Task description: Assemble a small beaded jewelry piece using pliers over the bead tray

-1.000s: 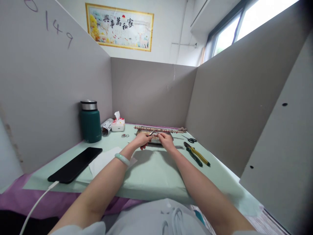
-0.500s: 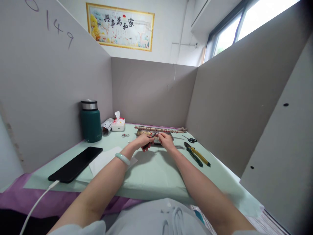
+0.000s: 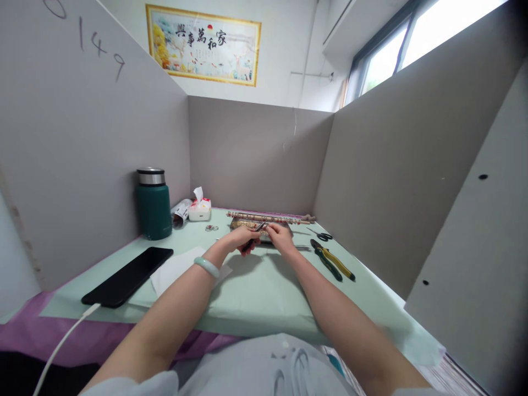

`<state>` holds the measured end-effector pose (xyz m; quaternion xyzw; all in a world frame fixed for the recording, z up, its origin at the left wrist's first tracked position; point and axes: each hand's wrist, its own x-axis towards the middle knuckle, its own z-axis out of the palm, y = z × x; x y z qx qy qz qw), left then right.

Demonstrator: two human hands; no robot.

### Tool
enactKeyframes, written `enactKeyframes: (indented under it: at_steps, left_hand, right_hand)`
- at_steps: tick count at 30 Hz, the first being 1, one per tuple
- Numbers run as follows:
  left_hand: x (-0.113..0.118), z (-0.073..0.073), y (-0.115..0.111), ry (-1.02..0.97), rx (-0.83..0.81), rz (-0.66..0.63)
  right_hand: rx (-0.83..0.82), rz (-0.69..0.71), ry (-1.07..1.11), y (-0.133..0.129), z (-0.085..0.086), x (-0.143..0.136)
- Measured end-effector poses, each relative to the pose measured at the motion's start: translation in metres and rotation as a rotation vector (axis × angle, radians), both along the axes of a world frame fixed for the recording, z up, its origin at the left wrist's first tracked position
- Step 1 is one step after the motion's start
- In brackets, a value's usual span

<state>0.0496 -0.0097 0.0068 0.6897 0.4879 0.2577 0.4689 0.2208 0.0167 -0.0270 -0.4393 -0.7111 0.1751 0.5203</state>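
Observation:
My left hand [image 3: 241, 237], below a pale green bangle, is closed round small pliers [image 3: 260, 226]. Their metal jaws point up and right, and a dark handle shows under the fingers. Just to the right, my right hand [image 3: 280, 236] is pinched close to the jaw tips; whatever is between its fingertips is too small to make out. Behind both hands lies a tray [image 3: 289, 225] holding gold and red small pieces, partly hidden by the fingers. Beyond it, a rod [image 3: 264, 218] strung with red and light beads runs across the table.
Right of my hands lie black scissors [image 3: 325, 236] and large green-and-yellow pliers [image 3: 332, 260]. On the left are a black phone [image 3: 127, 276] with a white cable, white paper [image 3: 177, 270], a green bottle [image 3: 154, 206], a tissue box [image 3: 200, 210] and small rings [image 3: 212, 227]. Grey partitions [image 3: 259, 154] enclose the table.
Both hands stay in almost the same place, with the fingers of the left hand shifting slightly round the pliers' handle. Nothing else has visibly moved.

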Motion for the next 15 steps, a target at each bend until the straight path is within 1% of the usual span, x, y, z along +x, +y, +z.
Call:
enactKeyframes:
  at_steps: [6, 10, 15]
  left_hand:
    - [-0.0015, 0.0003, 0.0001, -0.065, -0.009, -0.029]
    - [-0.0019, -0.0003, 0.0015, -0.078, -0.02, -0.038]
    - [-0.0021, -0.0003, 0.0011, -0.076, -0.038, -0.042]
  right_hand:
    - [0.008, -0.02, 0.012, 0.0005, -0.0002, 0.0007]
    - [0.007, -0.02, 0.057, 0.002, -0.0013, 0.001]
    - [0.015, -0.041, 0.031, 0.0016, -0.0014, 0.001]
